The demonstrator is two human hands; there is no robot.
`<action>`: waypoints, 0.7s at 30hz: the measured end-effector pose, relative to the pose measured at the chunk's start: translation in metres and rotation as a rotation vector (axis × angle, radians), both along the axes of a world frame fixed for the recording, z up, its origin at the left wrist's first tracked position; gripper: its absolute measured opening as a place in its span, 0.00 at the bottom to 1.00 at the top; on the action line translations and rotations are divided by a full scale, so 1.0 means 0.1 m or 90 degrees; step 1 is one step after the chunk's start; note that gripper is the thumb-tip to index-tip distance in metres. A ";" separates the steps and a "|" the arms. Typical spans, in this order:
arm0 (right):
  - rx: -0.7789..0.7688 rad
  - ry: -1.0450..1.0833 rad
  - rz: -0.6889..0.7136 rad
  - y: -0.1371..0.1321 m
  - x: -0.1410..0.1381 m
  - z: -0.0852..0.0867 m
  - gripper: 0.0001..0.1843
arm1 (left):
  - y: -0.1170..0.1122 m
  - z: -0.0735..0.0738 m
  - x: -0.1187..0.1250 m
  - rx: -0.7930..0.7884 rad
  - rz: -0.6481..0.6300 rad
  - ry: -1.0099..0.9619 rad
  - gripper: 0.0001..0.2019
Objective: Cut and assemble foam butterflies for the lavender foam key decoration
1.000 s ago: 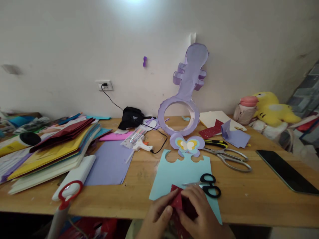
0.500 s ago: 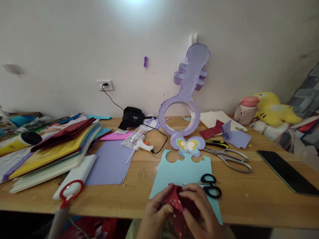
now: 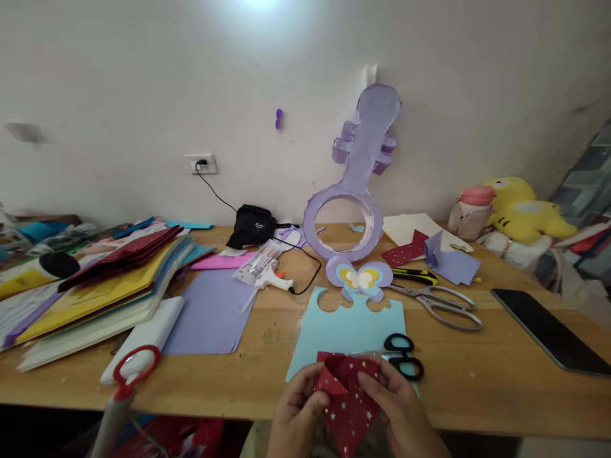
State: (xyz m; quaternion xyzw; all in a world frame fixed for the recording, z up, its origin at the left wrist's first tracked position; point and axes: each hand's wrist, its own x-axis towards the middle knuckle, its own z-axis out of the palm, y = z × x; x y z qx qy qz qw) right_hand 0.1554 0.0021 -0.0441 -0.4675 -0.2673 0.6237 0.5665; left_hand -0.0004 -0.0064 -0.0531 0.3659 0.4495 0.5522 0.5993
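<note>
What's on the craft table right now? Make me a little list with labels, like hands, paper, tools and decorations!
Left hand: pinches the left edge of the dark red paper with white stars
Right hand: grips the same paper's right side
Underneath: light blue sheet with cut-out notches, on the wooden table
Tools: small black-handled scissors beside the right hand; large silver scissors and white glue gun farther back
Decorations: purple paper butterfly; purple guitar-shaped cutout leaning on the wall

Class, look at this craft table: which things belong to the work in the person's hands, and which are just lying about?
In hand: red starred paper, held by left hand and right hand.

Lying about: black scissors, silver scissors, glue gun, purple sheet, paper butterfly, phone, plush toy.
</note>
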 end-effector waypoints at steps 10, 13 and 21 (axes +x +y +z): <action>0.042 -0.121 -0.004 -0.09 -0.01 0.08 0.27 | 0.07 0.14 0.04 -0.148 -0.036 -0.130 0.24; 0.062 -0.150 0.005 -0.10 0.00 0.05 0.26 | 0.08 0.15 0.03 -0.170 -0.039 -0.136 0.22; 0.109 -0.299 0.106 -0.03 0.10 0.04 0.14 | 0.08 0.17 0.05 -0.168 -0.054 -0.049 0.24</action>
